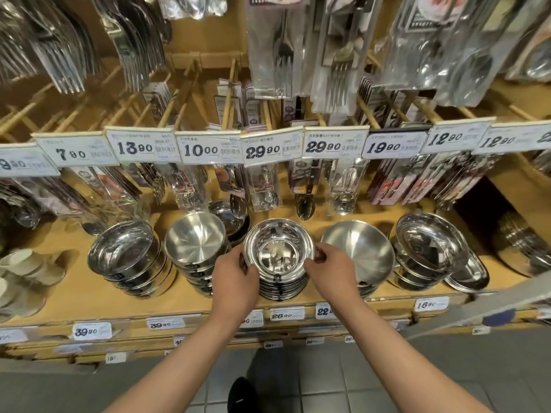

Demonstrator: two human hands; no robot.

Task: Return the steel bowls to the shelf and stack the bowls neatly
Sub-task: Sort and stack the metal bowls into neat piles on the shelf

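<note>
On shelf (89, 296), both hands gripping top bowl (278, 248)

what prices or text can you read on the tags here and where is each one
Upper row of white price tags, left to right:
"7.90"
"13.90"
"10.00"
"29.90"
"29.90"
"19.90"
"12.90"
"12.90"
The leftmost tag there is cut off.
Lower wooden shelf edge tags:
"39.90"
"39.90"
"26.90"
"16.90"
One behind the left hand and one by the right hand are partly hidden.
Small print, barcodes and hanging cutlery packets: too blurred.
</note>
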